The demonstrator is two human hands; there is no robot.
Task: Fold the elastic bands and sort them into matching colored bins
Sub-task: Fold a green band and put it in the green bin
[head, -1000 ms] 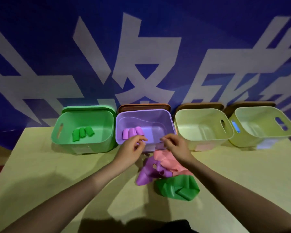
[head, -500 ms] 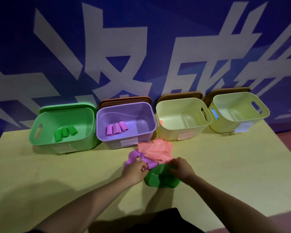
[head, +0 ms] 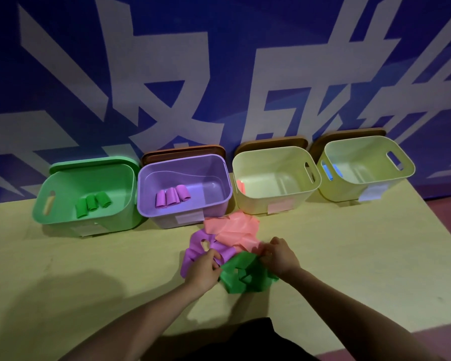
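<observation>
A heap of loose elastic bands lies mid-table: a green band [head: 245, 276] in front, a purple band [head: 197, 247] to its left, a pink band [head: 232, 227] behind. My left hand [head: 205, 269] pinches the green band's left edge where it meets the purple one. My right hand [head: 277, 255] grips the green band's right edge, next to the pink band. The green bin [head: 115, 222] holds three folded green bands [head: 93, 203]. Three folded purple bands [head: 172, 196] lie in the purple bin [head: 219, 204].
Two pale yellow bins stand to the right, one [head: 271, 204] with a pink label, one [head: 349, 194] with a bluish label. Lids lean behind the bins against a blue wall with white lettering. The table's right edge runs diagonally at far right.
Both hands came back from the purple bin's front rim to the heap and took hold of the green band. The view shifted, so the bins sit higher and further left.
</observation>
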